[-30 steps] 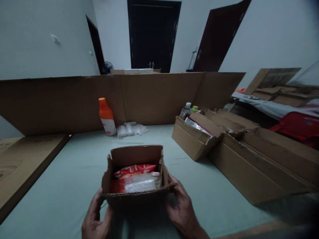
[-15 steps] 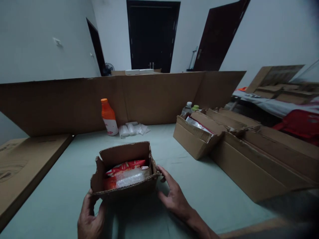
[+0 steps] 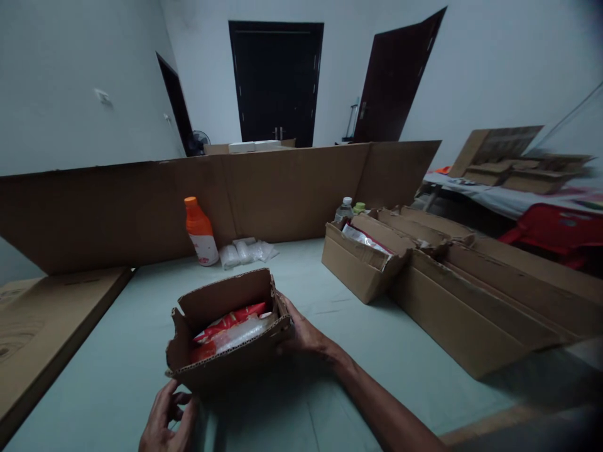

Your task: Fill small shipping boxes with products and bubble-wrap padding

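Note:
A small open-topped cardboard box (image 3: 235, 370) stands on the table in front of me. A red packet (image 3: 230, 322) and a clear bubble-wrapped piece (image 3: 242, 334) lie inside it. My right hand (image 3: 304, 329) holds the box's right end, its fingers around the far side and its thumb toward the near wall. Just below the box's front left corner is my left hand (image 3: 168, 415), fingers loosely curved and apart from the thumb, with nothing between them. Whether its fingertips touch the corner I cannot tell.
An orange-capped bottle (image 3: 201, 232) and bubble-wrap rolls (image 3: 247, 252) stand at the back by an upright cardboard panel (image 3: 292, 188). Several larger cardboard boxes (image 3: 452, 314) line the right side. A flat carton (image 3: 61, 326) lies left; a red chair (image 3: 560, 232) is beyond the boxes.
My right hand has moved in from the box's right corner and taken hold of that end. My left hand has slipped down off the left corner. The box is slightly turned; the view has shifted.

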A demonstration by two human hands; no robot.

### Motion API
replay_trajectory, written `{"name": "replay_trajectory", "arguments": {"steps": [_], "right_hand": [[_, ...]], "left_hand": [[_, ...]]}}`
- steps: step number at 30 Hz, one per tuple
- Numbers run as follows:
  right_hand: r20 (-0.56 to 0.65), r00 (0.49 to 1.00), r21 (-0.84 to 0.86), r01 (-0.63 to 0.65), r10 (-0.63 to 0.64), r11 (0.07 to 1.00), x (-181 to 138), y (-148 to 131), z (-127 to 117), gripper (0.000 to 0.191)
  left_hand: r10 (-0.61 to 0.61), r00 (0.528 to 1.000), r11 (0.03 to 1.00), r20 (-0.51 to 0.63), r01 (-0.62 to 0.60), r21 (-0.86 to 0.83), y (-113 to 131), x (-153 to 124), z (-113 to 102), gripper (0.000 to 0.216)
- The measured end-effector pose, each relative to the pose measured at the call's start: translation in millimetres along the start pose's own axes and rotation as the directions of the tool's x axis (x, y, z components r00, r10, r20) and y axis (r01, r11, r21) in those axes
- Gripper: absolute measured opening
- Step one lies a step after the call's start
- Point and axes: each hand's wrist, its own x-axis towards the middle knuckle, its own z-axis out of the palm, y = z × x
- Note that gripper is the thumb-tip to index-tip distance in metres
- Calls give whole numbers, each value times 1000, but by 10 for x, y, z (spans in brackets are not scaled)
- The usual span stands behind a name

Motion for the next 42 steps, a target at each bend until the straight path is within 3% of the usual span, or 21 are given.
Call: {"name": "replay_trajectory", "arguments": {"steps": [5,9,16,19,24,27,32,37,42], "right_hand": [[-6,998,9,58,-58,998,-17,62,82,129],[-103,988,-103,102,-113,989,-99,51,132,122],[-301,946,-366,4,-123,931,-588,-188,-146,116],[-282,950,-433,-4,-132,901,-579,-213,-37,120],[-186,975,-387,44,-125,921,-275,-112,320,130],[-227,969,-323,21,-100,946,-284,-178,265,124],[-287,958,-234,-58,-12,970,-607,-390,8,103],[-304,953,-281,-98,8,955,-706,-348,153,110],[-247,968,-315,-31,-51,949,-504,-241,340,114]], "left_hand": [[-26,998,999,52,27,-29,-41,104,21,61],[43,994,999,96,-42,-13,-55,173,124,51],[197,969,977,152,-180,-114,327,24,440,44],[126,985,990,116,-117,-76,305,0,341,50],[5,998,994,-70,3,113,138,30,36,41],[53,999,998,-1,-53,46,160,3,63,45],[126,977,986,169,-104,-132,204,-37,296,45],[67,984,988,164,-43,-145,-71,43,218,47],[-55,993,998,105,51,44,-267,109,-13,55]]}}
